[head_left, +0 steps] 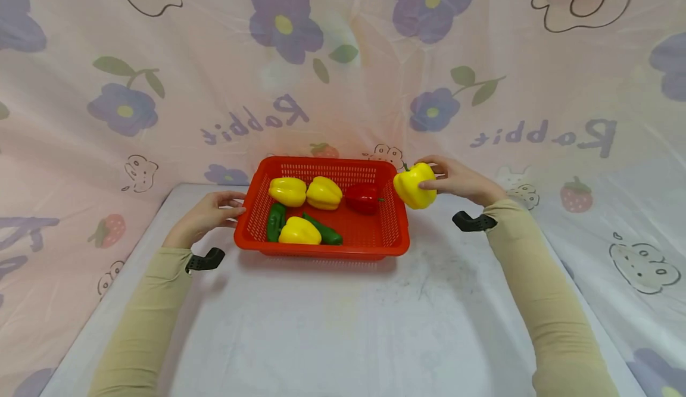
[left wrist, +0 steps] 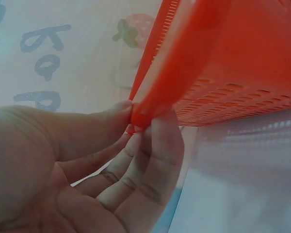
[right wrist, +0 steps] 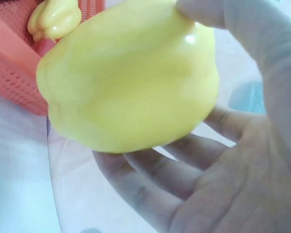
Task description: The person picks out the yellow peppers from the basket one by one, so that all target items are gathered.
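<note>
In the head view my right hand (head_left: 455,180) holds a yellow bell pepper (head_left: 415,186) just beyond the right rim of a red plastic basket (head_left: 321,251). The right wrist view shows that yellow bell pepper (right wrist: 131,82) between the thumb and fingers. My left hand (head_left: 211,215) pinches the basket's left rim; thumb and fingers meet on the rim (left wrist: 155,97) in the left wrist view. Inside the basket lie several yellow bell peppers (head_left: 324,193), a red bell pepper (head_left: 362,199) and dark green peppers (head_left: 324,230), whose exact kind is hard to tell.
The basket stands near the back of a white table (head_left: 321,325). A patterned cloth (head_left: 343,87) with flowers and rabbits hangs behind and at both sides. Black wrist-worn pieces (head_left: 206,260) sit at both sleeves.
</note>
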Demonstrator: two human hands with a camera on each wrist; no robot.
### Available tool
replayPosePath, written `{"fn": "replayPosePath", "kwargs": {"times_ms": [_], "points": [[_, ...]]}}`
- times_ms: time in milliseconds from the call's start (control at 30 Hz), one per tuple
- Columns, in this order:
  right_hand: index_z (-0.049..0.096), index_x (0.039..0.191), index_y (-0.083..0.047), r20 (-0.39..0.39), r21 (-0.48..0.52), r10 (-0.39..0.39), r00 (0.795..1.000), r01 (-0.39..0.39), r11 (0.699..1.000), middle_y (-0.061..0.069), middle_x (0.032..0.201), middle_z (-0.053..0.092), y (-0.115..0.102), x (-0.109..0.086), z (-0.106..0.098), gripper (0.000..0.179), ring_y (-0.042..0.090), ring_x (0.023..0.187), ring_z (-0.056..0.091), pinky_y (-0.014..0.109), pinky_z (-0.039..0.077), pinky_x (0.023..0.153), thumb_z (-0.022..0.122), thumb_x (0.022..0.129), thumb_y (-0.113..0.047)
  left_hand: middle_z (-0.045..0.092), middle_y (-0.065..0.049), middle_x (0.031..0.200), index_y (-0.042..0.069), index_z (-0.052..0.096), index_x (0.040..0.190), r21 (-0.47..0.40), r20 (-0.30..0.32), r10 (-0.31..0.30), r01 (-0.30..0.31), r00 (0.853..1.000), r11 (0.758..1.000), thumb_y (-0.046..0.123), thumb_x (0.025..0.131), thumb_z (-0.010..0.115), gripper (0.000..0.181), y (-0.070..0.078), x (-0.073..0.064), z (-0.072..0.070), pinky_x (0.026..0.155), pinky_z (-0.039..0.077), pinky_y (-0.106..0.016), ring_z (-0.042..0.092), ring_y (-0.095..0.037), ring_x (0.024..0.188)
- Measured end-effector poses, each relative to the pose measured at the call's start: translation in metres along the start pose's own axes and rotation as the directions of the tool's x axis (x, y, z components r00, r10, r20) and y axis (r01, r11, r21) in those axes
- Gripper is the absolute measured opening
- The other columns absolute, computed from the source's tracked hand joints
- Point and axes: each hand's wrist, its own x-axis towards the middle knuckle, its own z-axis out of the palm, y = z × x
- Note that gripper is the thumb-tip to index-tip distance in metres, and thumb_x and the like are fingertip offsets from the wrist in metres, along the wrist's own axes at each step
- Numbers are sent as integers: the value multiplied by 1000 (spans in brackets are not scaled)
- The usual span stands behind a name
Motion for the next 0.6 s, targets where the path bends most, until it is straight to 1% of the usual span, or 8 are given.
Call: {"fn": "replayPosePath", "kwargs": {"times_ms": [267,600], "points": [[40,138,-9,-53,-18,46,998,-47,999,16,129,51,12,-7,-12,58,32,110,51,46,49,91,67,91,-29,50,-26,114,-8,42,135,16,-10,-10,11,1000,1000,10,97,57,44,1,-2,0,79,55,-34,63,-26,92],[35,139,-5,-109,-6,117,987,-118,993,20,132,47,30,-10,-17,63,35,111,50,50,46,93,63,92,-37,51,-27,114,-9,42,134,15,-13,1,-1,1000,1000,9,96,57,44,-2,-6,-4,78,55,-34,63,-25,90]]}}
